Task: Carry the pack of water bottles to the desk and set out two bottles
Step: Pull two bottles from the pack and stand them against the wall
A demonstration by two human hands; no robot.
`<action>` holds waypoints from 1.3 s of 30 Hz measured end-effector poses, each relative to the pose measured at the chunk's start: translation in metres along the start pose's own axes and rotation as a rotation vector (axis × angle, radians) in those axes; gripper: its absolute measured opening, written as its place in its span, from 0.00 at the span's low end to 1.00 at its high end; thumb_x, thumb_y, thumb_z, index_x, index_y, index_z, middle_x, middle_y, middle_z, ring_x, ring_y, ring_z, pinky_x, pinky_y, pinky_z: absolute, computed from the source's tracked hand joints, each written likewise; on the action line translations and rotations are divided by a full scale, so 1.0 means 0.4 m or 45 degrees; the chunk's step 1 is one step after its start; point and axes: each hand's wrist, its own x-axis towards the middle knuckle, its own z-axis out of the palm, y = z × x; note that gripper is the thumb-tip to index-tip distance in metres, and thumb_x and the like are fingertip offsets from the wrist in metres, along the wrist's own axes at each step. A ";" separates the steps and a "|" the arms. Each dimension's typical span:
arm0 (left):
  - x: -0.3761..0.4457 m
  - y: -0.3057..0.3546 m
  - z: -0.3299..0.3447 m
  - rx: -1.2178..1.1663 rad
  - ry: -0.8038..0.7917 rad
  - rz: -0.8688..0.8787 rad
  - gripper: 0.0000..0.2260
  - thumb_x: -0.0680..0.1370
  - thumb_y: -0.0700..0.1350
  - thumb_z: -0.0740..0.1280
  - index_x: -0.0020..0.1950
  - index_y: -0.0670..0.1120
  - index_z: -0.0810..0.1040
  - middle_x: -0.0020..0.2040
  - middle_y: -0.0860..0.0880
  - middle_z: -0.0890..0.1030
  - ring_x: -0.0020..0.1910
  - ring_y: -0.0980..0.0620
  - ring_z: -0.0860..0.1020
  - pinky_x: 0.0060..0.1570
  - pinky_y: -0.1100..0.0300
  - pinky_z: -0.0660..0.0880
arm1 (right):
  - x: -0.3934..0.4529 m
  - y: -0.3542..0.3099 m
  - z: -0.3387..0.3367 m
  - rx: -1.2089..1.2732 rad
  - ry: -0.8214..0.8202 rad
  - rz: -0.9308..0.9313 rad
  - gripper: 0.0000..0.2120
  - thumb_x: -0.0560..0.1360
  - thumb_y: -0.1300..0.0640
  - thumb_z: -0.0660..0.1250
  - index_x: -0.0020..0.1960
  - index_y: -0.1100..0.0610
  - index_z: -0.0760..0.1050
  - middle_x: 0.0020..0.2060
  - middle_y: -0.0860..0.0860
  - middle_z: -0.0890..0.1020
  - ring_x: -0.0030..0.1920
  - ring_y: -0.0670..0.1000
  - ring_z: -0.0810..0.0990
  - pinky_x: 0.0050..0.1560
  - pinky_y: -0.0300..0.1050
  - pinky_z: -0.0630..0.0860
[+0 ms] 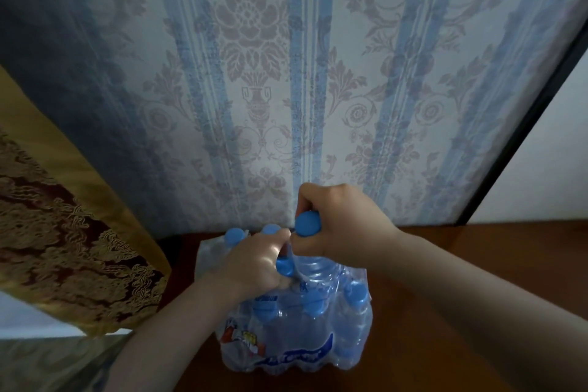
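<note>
On dark reddish-brown wooden desk [445, 280], against blue-striped floral wallpaper [254, 73]: shrink-wrapped clear plastic pack of water bottles with blue caps [286, 337], upright, near desk's left end. Gold-and-maroon brocade cushion [63, 232] just beside, to the left.

Right hand [337, 219]: closed around neck of one clear ribbed bottle with blue cap [307, 224], cap poking out between thumb and forefinger, bottle raised partway above its neighbours, lower body apparently inside the wrap.

Left hand [254, 261]: curled, pressing down on pack top beside the raised bottle; looks to be gripping torn film or a neighbouring cap, cannot tell which.

Step in hand, judged: extraction of first bottle. No bottle standing free on desk yet; carry leg done.

Technique notes:
- Pull straight up along bottle axis; sideways pull likely to snag film and drag whole pack.
- Keep left hand bearing down as counterforce, clear of the bottle's path.
- Grip at neck, not cap; thin ribbed wall likely to buckle if squeezed.
- Set down on bare wood to the right of pack.
</note>
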 end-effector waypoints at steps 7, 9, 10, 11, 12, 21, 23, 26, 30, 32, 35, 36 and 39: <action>0.011 -0.002 0.005 0.110 0.005 -0.049 0.26 0.60 0.60 0.78 0.54 0.54 0.78 0.50 0.56 0.82 0.51 0.56 0.79 0.53 0.52 0.78 | 0.015 -0.024 -0.045 0.230 0.185 -0.002 0.12 0.61 0.53 0.74 0.36 0.52 0.70 0.27 0.45 0.74 0.27 0.45 0.72 0.25 0.36 0.68; 0.009 0.007 0.005 0.197 0.017 -0.048 0.25 0.61 0.59 0.78 0.55 0.54 0.77 0.51 0.56 0.81 0.52 0.54 0.79 0.53 0.54 0.77 | 0.013 -0.027 -0.050 0.286 0.224 0.019 0.12 0.61 0.56 0.75 0.35 0.54 0.72 0.27 0.46 0.76 0.28 0.45 0.73 0.27 0.37 0.70; 0.008 0.015 0.004 0.265 0.029 -0.043 0.25 0.62 0.59 0.77 0.55 0.54 0.76 0.52 0.55 0.80 0.53 0.53 0.78 0.53 0.54 0.77 | 0.010 -0.026 -0.052 0.314 0.252 0.031 0.11 0.61 0.56 0.75 0.35 0.54 0.72 0.28 0.46 0.77 0.29 0.46 0.74 0.28 0.38 0.71; 0.007 0.020 0.004 0.328 0.039 -0.035 0.25 0.63 0.59 0.77 0.56 0.54 0.76 0.53 0.53 0.79 0.53 0.52 0.78 0.54 0.54 0.76 | 0.008 -0.027 -0.055 0.334 0.276 0.044 0.11 0.60 0.55 0.75 0.35 0.54 0.72 0.28 0.46 0.77 0.29 0.46 0.75 0.28 0.39 0.72; 0.008 0.024 0.007 0.380 0.036 -0.028 0.25 0.64 0.59 0.77 0.57 0.54 0.76 0.53 0.52 0.79 0.54 0.51 0.77 0.53 0.54 0.76 | 0.005 -0.026 -0.059 0.355 0.300 0.055 0.11 0.60 0.54 0.74 0.34 0.53 0.72 0.27 0.46 0.77 0.29 0.45 0.74 0.28 0.39 0.72; 0.017 0.054 -0.018 0.805 -0.216 -0.112 0.27 0.68 0.68 0.67 0.59 0.51 0.76 0.54 0.51 0.79 0.55 0.50 0.76 0.48 0.57 0.73 | 0.009 -0.011 -0.100 0.337 0.238 0.034 0.12 0.65 0.57 0.73 0.34 0.50 0.69 0.23 0.41 0.75 0.27 0.43 0.71 0.27 0.33 0.67; 0.025 0.059 -0.027 0.797 -0.312 -0.154 0.26 0.67 0.69 0.67 0.54 0.52 0.77 0.49 0.53 0.80 0.50 0.52 0.77 0.37 0.60 0.67 | 0.008 -0.005 -0.111 0.343 0.230 0.021 0.11 0.66 0.58 0.72 0.35 0.50 0.69 0.24 0.44 0.76 0.27 0.45 0.72 0.27 0.34 0.67; 0.030 0.054 -0.034 0.744 -0.364 -0.135 0.22 0.65 0.71 0.67 0.38 0.53 0.71 0.35 0.56 0.75 0.36 0.58 0.72 0.36 0.61 0.63 | 0.015 0.006 -0.136 0.452 0.289 0.005 0.10 0.67 0.60 0.72 0.36 0.52 0.70 0.28 0.49 0.79 0.29 0.46 0.78 0.28 0.40 0.71; -0.001 0.004 -0.002 0.715 -0.046 -0.086 0.23 0.64 0.72 0.59 0.36 0.53 0.72 0.34 0.56 0.73 0.36 0.58 0.71 0.41 0.58 0.67 | 0.025 0.023 -0.156 0.522 0.295 0.058 0.09 0.67 0.60 0.71 0.36 0.54 0.71 0.31 0.56 0.83 0.35 0.58 0.84 0.29 0.46 0.74; -0.025 -0.018 0.021 0.636 0.130 -0.044 0.22 0.63 0.72 0.58 0.31 0.53 0.66 0.30 0.55 0.73 0.31 0.59 0.71 0.32 0.62 0.63 | 0.014 0.032 -0.157 0.548 0.328 0.098 0.08 0.66 0.60 0.71 0.36 0.55 0.72 0.31 0.57 0.83 0.33 0.55 0.83 0.30 0.47 0.73; -0.042 -0.020 0.028 0.452 0.329 -0.028 0.23 0.63 0.72 0.59 0.30 0.52 0.66 0.26 0.53 0.72 0.26 0.59 0.71 0.26 0.67 0.59 | -0.001 0.047 -0.181 0.560 0.465 0.158 0.07 0.65 0.58 0.71 0.36 0.58 0.73 0.27 0.54 0.81 0.26 0.47 0.75 0.28 0.41 0.69; -0.046 -0.016 0.024 0.419 0.382 -0.043 0.23 0.63 0.71 0.58 0.32 0.52 0.68 0.26 0.53 0.74 0.27 0.60 0.72 0.26 0.68 0.59 | -0.003 0.050 -0.191 0.555 0.499 0.174 0.08 0.65 0.58 0.71 0.37 0.60 0.74 0.27 0.55 0.80 0.26 0.46 0.72 0.27 0.40 0.68; -0.046 0.001 0.009 0.324 0.497 -0.052 0.21 0.64 0.71 0.58 0.34 0.54 0.71 0.28 0.53 0.76 0.29 0.61 0.72 0.28 0.69 0.62 | -0.006 0.044 -0.202 0.538 0.516 0.187 0.09 0.64 0.57 0.72 0.36 0.61 0.74 0.26 0.52 0.76 0.25 0.44 0.68 0.25 0.36 0.65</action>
